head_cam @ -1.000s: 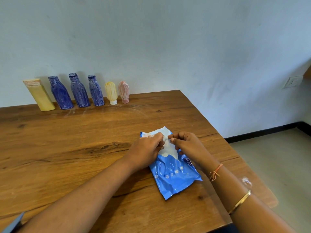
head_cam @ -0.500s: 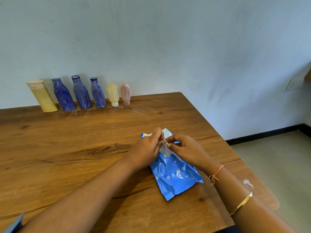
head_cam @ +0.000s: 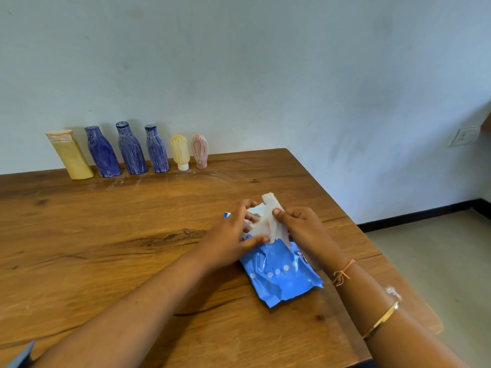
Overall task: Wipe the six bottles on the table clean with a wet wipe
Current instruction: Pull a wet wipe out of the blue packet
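Note:
A blue wet-wipe pack [head_cam: 281,274] lies on the wooden table [head_cam: 106,248] in front of me. My right hand [head_cam: 300,229] pinches a white wet wipe [head_cam: 273,221] that sticks up out of the pack's top. My left hand [head_cam: 233,235] rests on the pack's upper end, thumb and fingers spread around the opening. Along the back wall stands a row of bottles: a tall yellow bottle [head_cam: 70,155], three blue bottles [head_cam: 102,152] [head_cam: 131,148] [head_cam: 156,150], a small yellow bottle [head_cam: 180,152] and a small pink bottle [head_cam: 199,151].
The table's right edge [head_cam: 345,221] runs diagonally beside my right arm, with floor beyond. A wall socket [head_cam: 463,136] sits at the right. A blue-grey corner of something [head_cam: 21,357] shows at the bottom left.
The right hand has drawn a white wipe up out of the pack. The left hand's fingers have spread and hold the pack down.

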The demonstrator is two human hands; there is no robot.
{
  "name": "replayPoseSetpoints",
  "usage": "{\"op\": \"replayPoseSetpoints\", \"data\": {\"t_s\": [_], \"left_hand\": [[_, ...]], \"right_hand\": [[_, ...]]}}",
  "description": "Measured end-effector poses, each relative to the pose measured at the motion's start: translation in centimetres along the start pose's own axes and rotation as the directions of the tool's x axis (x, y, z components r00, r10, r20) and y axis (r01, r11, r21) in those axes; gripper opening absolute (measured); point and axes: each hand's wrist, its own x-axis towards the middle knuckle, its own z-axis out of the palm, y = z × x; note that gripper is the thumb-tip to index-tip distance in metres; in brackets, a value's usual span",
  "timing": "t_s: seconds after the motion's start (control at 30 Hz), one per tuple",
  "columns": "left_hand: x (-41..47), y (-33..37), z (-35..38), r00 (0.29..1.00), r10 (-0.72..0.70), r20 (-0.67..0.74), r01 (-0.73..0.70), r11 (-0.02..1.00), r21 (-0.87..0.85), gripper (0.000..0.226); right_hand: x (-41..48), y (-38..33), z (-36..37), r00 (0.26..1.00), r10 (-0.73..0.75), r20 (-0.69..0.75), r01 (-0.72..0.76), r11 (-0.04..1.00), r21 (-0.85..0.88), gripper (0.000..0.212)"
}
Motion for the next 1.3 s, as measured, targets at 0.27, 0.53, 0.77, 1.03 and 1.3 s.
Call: {"op": "replayPoseSetpoints", "data": {"t_s": [0.27, 0.53, 0.77, 1.03, 1.3], "left_hand": [[-0.1, 0.3, 0.4, 0.996, -0.039, 0.075, 0.033, 0.996, 0.081, 0.096], [-0.1, 0.6, 0.4, 0.991, -0.069, 0.111, 0.057, 0.993, 0.106, 0.103], [-0.1, 1.9, 0.5, 0.996, -0.036, -0.081, 0.023, 0.987, -0.156, 0.086], [-0.2, 3.5, -1.1, 0.935, -0.323, -0.145, 0.048, 0.522, -0.852, 0.008], [-2.0, 3.5, -2.4, 0.912, -0.409, -0.029, 0.125, 0.346, -0.93, 0.014]], "right_hand": [[-0.1, -1.1, -0.2, 0.973, 0.229, 0.009, -0.201, 0.834, 0.514, 0.022], [0.7, -2.8, -2.2, 0.967, 0.256, -0.007, -0.137, 0.54, 0.831, 0.02], [0.5, -3.9, -2.5, 0.989, 0.145, 0.039, -0.1, 0.438, 0.893, 0.016], [-1.2, -2.9, 0.9, 0.968, -0.181, -0.176, 0.209, 0.964, 0.161, 0.024], [-2.8, -2.9, 3.6, 0.972, -0.193, 0.133, 0.215, 0.961, -0.177, 0.052]]}}
